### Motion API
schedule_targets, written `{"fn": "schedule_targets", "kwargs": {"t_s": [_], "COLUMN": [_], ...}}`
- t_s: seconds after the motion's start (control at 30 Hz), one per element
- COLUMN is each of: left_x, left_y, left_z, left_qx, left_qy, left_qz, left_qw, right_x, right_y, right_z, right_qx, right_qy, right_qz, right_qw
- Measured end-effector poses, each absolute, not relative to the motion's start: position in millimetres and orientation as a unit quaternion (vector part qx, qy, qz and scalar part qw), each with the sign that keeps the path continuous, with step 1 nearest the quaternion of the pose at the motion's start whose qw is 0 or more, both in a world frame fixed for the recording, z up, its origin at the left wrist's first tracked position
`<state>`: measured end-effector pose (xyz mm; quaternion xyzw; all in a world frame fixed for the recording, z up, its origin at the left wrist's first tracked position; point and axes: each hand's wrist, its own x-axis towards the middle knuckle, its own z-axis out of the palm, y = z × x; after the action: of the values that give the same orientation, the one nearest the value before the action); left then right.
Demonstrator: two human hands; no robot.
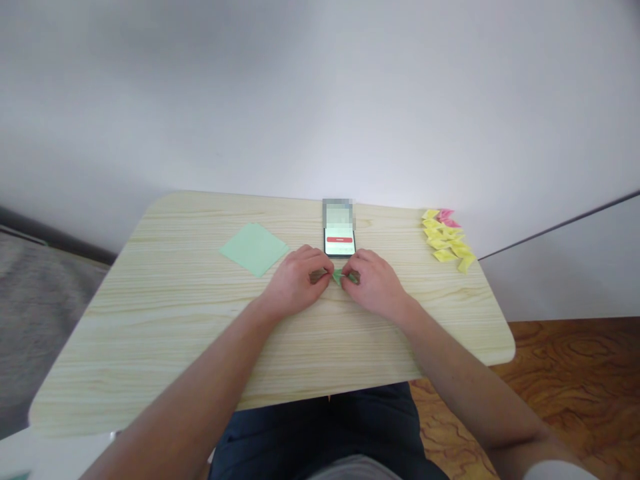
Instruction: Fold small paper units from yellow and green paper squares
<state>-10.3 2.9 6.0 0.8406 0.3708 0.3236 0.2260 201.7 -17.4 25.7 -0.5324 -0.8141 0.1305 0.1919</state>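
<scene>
A small folded piece of green paper (338,276) is pinched between my two hands, just in front of the phone. My left hand (299,280) grips its left end between thumb and forefinger. On the other side, my right hand (376,283) pinches the right part with thumb and fingers. The fingertips hide much of its folds. Left of my hands lies a flat, square sheet of light green paper (254,249), turned like a diamond.
A phone (340,233) with a lit screen lies near the wall (320,100). Several folded yellow paper pieces (440,235) and pink folded paper (449,218) sit at the right end of the wooden table (190,313). Its rounded front edge runs above my lap.
</scene>
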Motion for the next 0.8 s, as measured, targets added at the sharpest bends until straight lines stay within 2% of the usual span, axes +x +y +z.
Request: {"fn": "schedule_targets", "kwargs": {"t_s": [0.27,0.63,0.8], "left_x": [-10.0,-7.3,-8.2], "left_y": [4.7,1.0,-1.7], "left_z": [3.1,3.6,0.0], "left_qx": [0.841,0.842,0.820], "left_qy": [0.364,0.364,0.385], "left_qz": [0.328,0.316,0.327], "left_qw": [0.228,0.243,0.268], "right_x": [199.2,212.3,253.3], "right_y": [-16.2,-23.6,-39.4], "right_z": [26.7,24.5,24.1], "right_qx": [-0.551,-0.518,-0.543], "right_qy": [-0.809,-0.812,-0.785], "right_qz": [0.128,0.154,0.133], "right_qw": [0.161,0.221,0.267]}}
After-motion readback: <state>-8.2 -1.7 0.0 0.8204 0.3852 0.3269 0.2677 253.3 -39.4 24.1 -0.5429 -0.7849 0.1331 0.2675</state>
